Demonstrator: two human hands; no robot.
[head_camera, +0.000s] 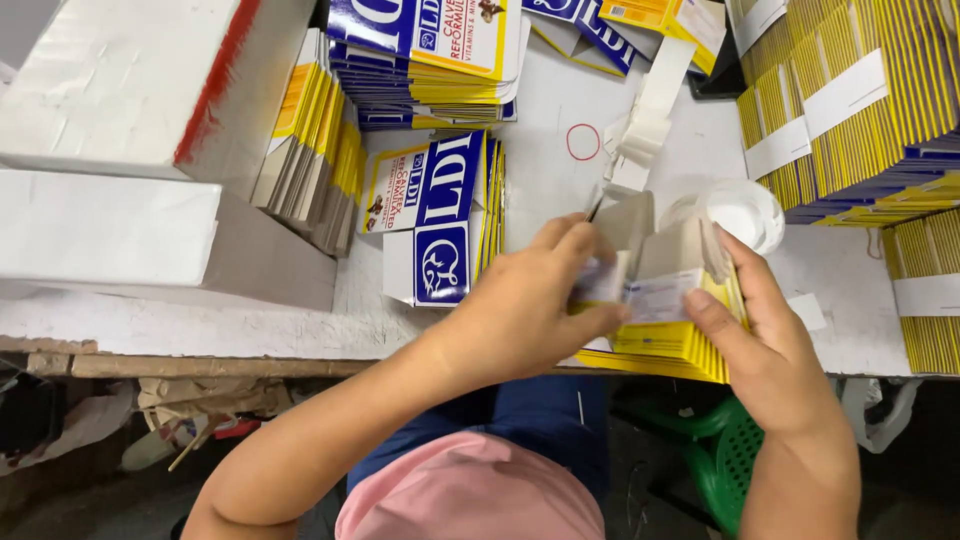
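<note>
Both my hands hold a thick bundle of flat yellow and blue cartons (668, 335) at the front edge of the white table (560, 120). My left hand (530, 305) grips the bundle's left side, thumb on a pale printed panel. My right hand (760, 340) clasps its right side, fingers along the top edge. A white paper strip (650, 110) rises from behind the bundle toward the back of the table.
A loose pile of blue, white and yellow flat cartons (440, 215) lies left of the bundle. Banded stacks (850, 110) fill the right side, more stacks (420, 50) stand at the back. White boxes (120, 100) sit far left. A small white tub (745, 212) and a red rubber band (583, 142) lie nearby. A green stool (725, 455) stands below.
</note>
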